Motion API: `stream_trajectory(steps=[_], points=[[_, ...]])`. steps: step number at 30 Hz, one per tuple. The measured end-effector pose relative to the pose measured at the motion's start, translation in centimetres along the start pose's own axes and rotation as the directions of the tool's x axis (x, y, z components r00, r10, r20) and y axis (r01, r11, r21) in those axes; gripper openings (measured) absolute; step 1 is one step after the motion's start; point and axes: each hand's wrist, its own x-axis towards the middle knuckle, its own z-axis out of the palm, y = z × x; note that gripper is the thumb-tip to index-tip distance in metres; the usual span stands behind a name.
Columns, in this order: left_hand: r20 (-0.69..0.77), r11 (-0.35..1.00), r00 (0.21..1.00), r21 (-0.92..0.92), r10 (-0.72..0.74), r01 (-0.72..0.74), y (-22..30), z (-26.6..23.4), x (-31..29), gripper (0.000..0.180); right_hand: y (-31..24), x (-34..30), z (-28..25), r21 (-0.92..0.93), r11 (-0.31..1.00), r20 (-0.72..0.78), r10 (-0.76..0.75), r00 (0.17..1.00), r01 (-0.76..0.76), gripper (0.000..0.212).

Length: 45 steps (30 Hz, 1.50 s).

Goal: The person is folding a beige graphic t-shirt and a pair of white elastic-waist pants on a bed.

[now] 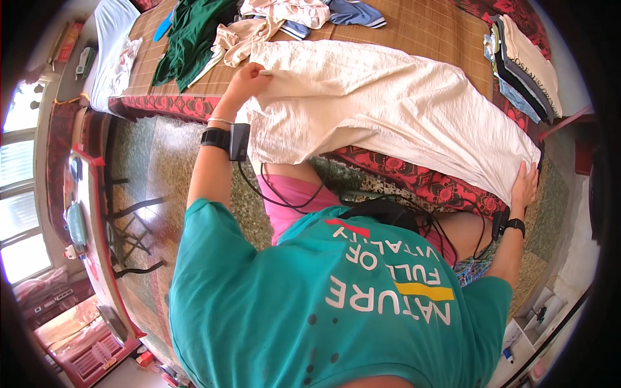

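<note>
- The left grip is pinched together on the upper left corner of the white garment, thumb and fingers closing on its edge.
- The right grip lies at the garment's far right end, fingers touching the cloth; whether they clamp it or only rest there, one cannot tell.
- The garment stretches between the two grips, wide on the left and narrowing to the right, with creases across its middle.
- It lies mostly on the bed, its near side hanging over the red patterned cover and, at left, before the person's pink shorts.
- A black device is strapped to the left wrist; a dark band circles the right.
- Past the garment's upper left side lie beige clothing, green clothing and blue clothing.
- A folded stack sits at the bed's right edge, well apart from the left grip.
</note>
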Motion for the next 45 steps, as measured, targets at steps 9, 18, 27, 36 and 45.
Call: stream_trajectory(steps=[9, 18, 27, 36, 45], points=[[-0.343, 0.998, 0.939, -0.062, -0.041, 0.021, -4.6, -3.5, 7.9, 0.025, -0.9, 0.0, 0.1, 0.005, 1.000, 0.003, -0.020, 1.000, 0.020, 0.067], [-0.454, 0.934, 0.852, 0.343, 0.259, -0.101, -2.0, -0.8, 11.3, 0.033, 0.9, 0.3, 0.4, -0.027, 1.000, -0.023, -0.011, 1.000, 0.011, 0.067], [-0.454, 0.792, 0.827, 0.610, 0.330, 0.018, -5.9, -2.3, 12.1, 0.036, 0.4, 0.3, 0.7, -0.035, 0.998, -0.035, -0.062, 0.997, 0.061, 0.065], [-0.438, 0.785, 0.875, 0.608, 0.205, 0.120, -5.4, -1.9, 13.2, 0.045, 0.9, 0.0, 0.3, -0.030, 0.999, -0.024, -0.033, 0.999, 0.033, 0.068], [-0.036, 0.630, 0.837, 0.676, 0.547, -0.383, 2.2, 4.5, 2.7, 0.031, 0.9, -0.4, 0.3, -0.020, 1.000, -0.037, 0.009, 0.999, -0.010, 0.073]])
